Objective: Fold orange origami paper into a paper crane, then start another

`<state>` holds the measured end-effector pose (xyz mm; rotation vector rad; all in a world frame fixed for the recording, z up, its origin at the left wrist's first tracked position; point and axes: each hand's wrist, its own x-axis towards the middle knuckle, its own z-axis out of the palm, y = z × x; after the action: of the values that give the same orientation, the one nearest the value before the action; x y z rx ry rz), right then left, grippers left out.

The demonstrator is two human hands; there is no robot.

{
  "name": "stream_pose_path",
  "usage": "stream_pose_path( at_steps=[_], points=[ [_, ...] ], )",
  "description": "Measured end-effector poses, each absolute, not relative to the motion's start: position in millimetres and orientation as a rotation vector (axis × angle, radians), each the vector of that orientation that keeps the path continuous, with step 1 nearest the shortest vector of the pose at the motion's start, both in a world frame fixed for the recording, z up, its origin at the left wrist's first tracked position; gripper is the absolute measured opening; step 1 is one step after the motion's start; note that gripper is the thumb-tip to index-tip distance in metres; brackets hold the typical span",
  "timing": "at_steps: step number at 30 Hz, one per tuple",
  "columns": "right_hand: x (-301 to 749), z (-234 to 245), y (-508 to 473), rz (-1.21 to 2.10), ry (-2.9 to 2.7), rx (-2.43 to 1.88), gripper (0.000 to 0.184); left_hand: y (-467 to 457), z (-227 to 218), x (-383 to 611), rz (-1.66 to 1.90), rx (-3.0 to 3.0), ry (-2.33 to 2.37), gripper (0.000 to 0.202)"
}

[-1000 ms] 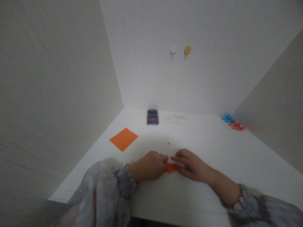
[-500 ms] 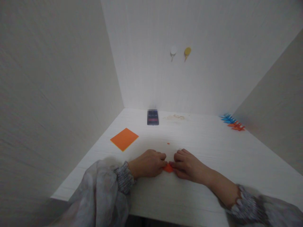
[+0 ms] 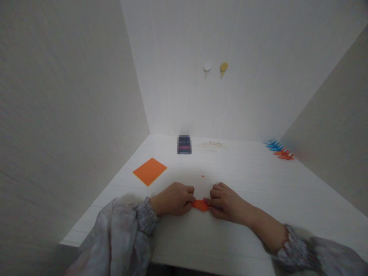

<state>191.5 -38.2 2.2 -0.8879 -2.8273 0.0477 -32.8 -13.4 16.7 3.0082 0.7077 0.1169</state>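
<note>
A small folded piece of orange paper [image 3: 200, 205] lies low over the white table between my two hands. My left hand [image 3: 178, 199] pinches its left end, fingers curled. At its right end my right hand [image 3: 225, 202] grips the paper between thumb and fingers. The ends of the paper are hidden under my fingertips. A tiny orange scrap [image 3: 202, 176] rests on the table just beyond my hands. To the left, a stack of square orange paper [image 3: 150, 171] with a yellow edge lies flat.
A dark box-like item, blurred out [image 3: 184, 145], stands near the back wall. Folded blue paper shapes [image 3: 274, 145] and folded orange paper shapes [image 3: 284, 154] line up at the back right. A white hook [image 3: 207, 66] and a yellow hook [image 3: 223, 68] are on the back wall.
My left hand has moved left, away from my right hand, and more of the folded orange paper shows between them. Both hands still hold it. The view has shifted slightly.
</note>
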Motion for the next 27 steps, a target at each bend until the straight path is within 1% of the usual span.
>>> stream_pose_path(
  at_steps=[8,10,13,17,23,27],
  points=[
    [189.3,3.8,-38.8,0.039,-2.842,-0.854,0.024,-13.5,13.1,-32.1,0.347,2.777,0.739,0.029],
    [188.6,4.2,-39.4,0.031,-2.844,-0.858,0.024,-15.5,14.4,-29.3,0.321,2.809,0.689,0.030],
    [188.3,3.6,-39.8,0.029,-2.839,-0.850,0.025,-16.8,15.5,-26.2,0.238,2.907,0.630,0.023],
    [189.6,1.6,-39.0,0.018,-2.840,-0.854,0.026,-16.2,14.6,-24.7,0.200,3.035,0.622,0.021],
    [193.3,-2.6,-36.9,0.034,-2.817,-0.866,0.024,-16.7,15.3,-23.5,0.195,3.118,0.617,0.030],
    [194.6,-3.0,-36.9,0.188,-2.684,-0.922,0.020,-17.6,17.7,-22.4,0.218,3.099,0.629,0.033]
  ],
)
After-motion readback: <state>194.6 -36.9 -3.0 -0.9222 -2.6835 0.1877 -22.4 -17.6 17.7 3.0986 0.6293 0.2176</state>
